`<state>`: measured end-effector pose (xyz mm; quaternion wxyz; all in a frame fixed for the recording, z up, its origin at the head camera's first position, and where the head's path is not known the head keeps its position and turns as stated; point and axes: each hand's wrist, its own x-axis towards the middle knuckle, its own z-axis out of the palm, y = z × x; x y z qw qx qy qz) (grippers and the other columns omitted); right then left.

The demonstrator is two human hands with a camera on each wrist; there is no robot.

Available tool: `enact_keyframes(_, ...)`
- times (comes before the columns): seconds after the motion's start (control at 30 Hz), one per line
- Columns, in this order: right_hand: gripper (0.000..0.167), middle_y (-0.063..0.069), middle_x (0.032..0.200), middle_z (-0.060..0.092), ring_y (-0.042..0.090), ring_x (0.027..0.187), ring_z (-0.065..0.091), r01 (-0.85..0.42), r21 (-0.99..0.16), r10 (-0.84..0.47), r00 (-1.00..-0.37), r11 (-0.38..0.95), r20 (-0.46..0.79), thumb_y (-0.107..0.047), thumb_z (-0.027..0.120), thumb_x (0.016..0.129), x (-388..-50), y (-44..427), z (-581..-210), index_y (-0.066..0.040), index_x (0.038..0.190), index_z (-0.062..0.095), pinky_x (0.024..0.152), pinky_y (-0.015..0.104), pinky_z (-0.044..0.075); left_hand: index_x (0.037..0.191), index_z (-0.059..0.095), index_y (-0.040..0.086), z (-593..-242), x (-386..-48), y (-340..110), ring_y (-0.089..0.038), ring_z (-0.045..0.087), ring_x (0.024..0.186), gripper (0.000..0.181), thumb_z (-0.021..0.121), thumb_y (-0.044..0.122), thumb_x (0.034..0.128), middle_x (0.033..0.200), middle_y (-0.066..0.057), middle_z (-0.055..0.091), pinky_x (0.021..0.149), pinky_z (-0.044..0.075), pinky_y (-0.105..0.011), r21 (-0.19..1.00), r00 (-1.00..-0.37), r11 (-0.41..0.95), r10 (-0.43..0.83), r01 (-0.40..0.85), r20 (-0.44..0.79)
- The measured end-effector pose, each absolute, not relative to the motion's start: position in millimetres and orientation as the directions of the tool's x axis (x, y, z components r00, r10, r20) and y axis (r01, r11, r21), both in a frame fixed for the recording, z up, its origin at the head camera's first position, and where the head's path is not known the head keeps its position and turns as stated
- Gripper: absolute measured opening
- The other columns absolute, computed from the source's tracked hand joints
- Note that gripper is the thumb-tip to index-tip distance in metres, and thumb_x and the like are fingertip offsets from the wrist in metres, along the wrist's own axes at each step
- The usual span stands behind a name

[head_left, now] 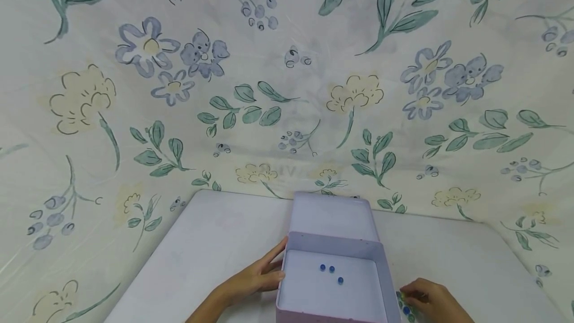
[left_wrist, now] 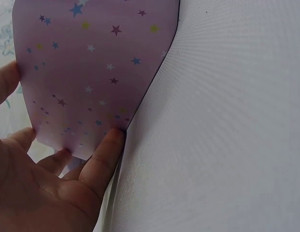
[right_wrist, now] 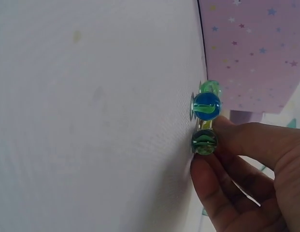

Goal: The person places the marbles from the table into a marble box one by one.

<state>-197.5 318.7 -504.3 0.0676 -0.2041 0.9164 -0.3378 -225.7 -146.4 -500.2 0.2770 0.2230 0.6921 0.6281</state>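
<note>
Filling most of your head view, the floral sheet point(head_left: 287, 93) rises behind and on both sides of the work area, so no more of the room shows. Before it spreads the white tabletop point(head_left: 215, 243); it looks flat, with a fine weave, though round things may well roll on it. The lilac box point(head_left: 334, 243) stands right in front of you, its lid point(head_left: 334, 216) laid back beyond the far wall. Judge it light and fairly stiff, best held by an outer wall. Your left hand point(head_left: 260, 278) touches it there, fingers spread along the star-printed side. Your right hand point(head_left: 430, 298) is low at the opposite side, fingers bent, tips gathered at the loose marbles point(head_left: 406, 309); you cannot tell whether they pinch one, as a dark green marble point(right_wrist: 205, 142) partly hides the spot. These bunch just beside the box's right wall, a blue-and-green marble point(right_wrist: 207, 106) among them; three blue marbles point(head_left: 332, 269) lie on the box floor, two close together. Expect each to be hard, smooth and slippery, likely glass: take it lightly by opposite sides at its widest.
</note>
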Motion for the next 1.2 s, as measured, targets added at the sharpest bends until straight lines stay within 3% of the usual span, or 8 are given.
enact_keyframes(0.47, 0.014, 0.000, 0.092, 0.076, -0.004, 0.081, 0.065, -0.253, -0.640, -0.357, -0.933, 0.725, -0.035, -0.017, 0.076, 0.086, -195.4, 318.0, -499.9, -0.009, 0.098, 0.075, 0.070, 0.017, 0.055, 0.161, 0.004, 0.039, -501.0, -225.7, -147.0, -0.053, 0.005, 0.151, 0.074, 0.051, 0.027, 0.1045, 0.170, -0.008, -0.009, 0.110, 0.042, -0.059, 0.995, -0.747, 0.099, 0.659, -0.031, -0.089)
enact_keyframes(0.77, 0.015, 0.001, 0.092, 0.072, -0.004, 0.081, 0.063, -0.238, -0.672, -0.372, -0.926, 0.701, -0.060, -0.012, 0.072, 0.088, -195.8, 323.8, -496.7, -0.005, 0.101, 0.075, 0.071, 0.017, 0.056, 0.160, 0.004, 0.040, -499.9, -224.5, -147.2, -0.053, 0.005, 0.151, 0.074, 0.051, 0.028, 0.1044, 0.170, -0.007, -0.009, 0.109, 0.043, -0.059, 0.994, -0.746, 0.101, 0.660, -0.034, -0.092)
enact_keyframes(1.2, 0.015, 0.000, 0.090, 0.066, -0.007, 0.075, 0.056, -0.314, -0.643, -0.390, -0.920, 0.698, 0.026, -0.010, 0.066, 0.093, -195.3, 328.9, -492.5, -0.002, 0.103, 0.074, 0.066, 0.019, 0.054, 0.161, 0.004, 0.039, -501.5, -225.1, -147.1, -0.052, 0.006, 0.151, 0.074, 0.051, 0.027, 0.1042, 0.170, -0.007, -0.008, 0.109, 0.043, -0.057, 0.995, -0.749, 0.101, 0.657, -0.026, -0.086)
